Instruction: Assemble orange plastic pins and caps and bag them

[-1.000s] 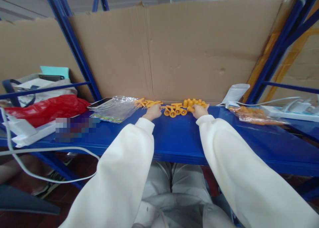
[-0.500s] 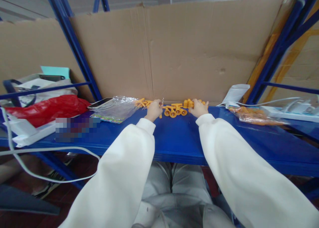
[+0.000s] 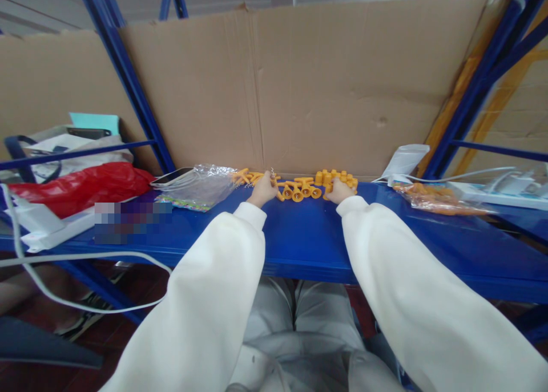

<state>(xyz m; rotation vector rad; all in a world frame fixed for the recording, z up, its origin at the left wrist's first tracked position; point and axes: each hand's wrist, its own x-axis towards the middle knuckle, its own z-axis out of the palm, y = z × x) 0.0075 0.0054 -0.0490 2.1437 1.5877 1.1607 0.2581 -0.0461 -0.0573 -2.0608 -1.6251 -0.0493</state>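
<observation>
My left hand [image 3: 262, 191] is closed in a pinch at the back of the blue shelf, beside the yellow trumpet-shaped pieces. A thin silvery chain-like bit [image 3: 273, 173] shows at its fingertips. Several yellow trumpet-shaped pieces [image 3: 299, 190] lie between my hands, wide ends toward me. My right hand [image 3: 341, 191] reaches to the near left edge of a cluster of short yellow pieces [image 3: 342, 177], its fingers closed on one small yellow piece [image 3: 329, 189]. More yellow pieces with silvery chains [image 3: 242, 177] lie left of my left hand.
A clear plastic bag [image 3: 205, 186] and a phone [image 3: 173, 177] lie to the left, near a red bag [image 3: 85, 188]. On the right are a bag of orange pieces [image 3: 440, 199] and a white power strip [image 3: 500, 195]. Cardboard [image 3: 342, 84] stands behind the blue shelf [image 3: 306, 243].
My left hand has shifted slightly left. My right hand has drawn back a little toward me, uncovering more of the short yellow pieces.
</observation>
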